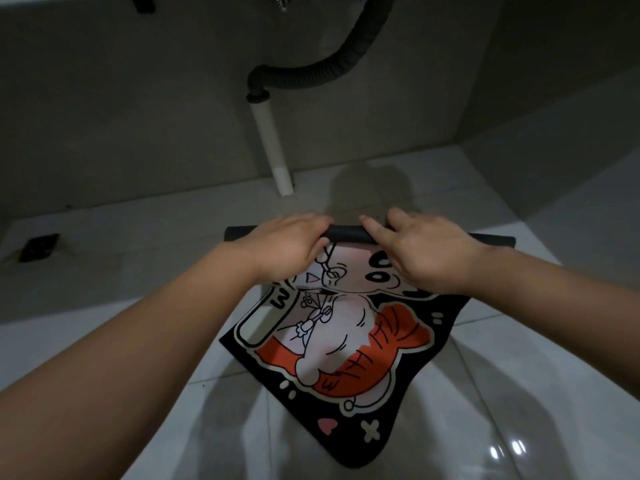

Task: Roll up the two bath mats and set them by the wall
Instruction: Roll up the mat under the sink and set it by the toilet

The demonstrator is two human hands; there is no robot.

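Although a first tight turn has been formed along the far edge of the cartoon-printed bath mat [346, 327], the rolling is judged to be only just begun, since most of the mat is seen lying flat on the white tiled floor [519, 341], its printed face up and its near corner pointing toward the camera. The rolled edge [347, 233], a narrow black tube showing the mat's dark underside, is held down near the wall [138, 116], close to the foot of the white drain pipe [273, 147] and below the dark corrugated hose [311, 76]. The left hand [284, 247] is laid over the left part of the roll with its fingers curled around it, and the right hand [426, 251] is pressed on the right part, fingers spread and bent over the tube; both are thus closed on the mat rather than released. A dark floor drain [40, 247] is seen well apart to the left. No second mat is visible in this view, so its state cannot be told. What is left, by this judgement, is nearly all of the task: the remaining length must be rolled toward the person, the other mat treated likewise, and both rolls set by the wall.
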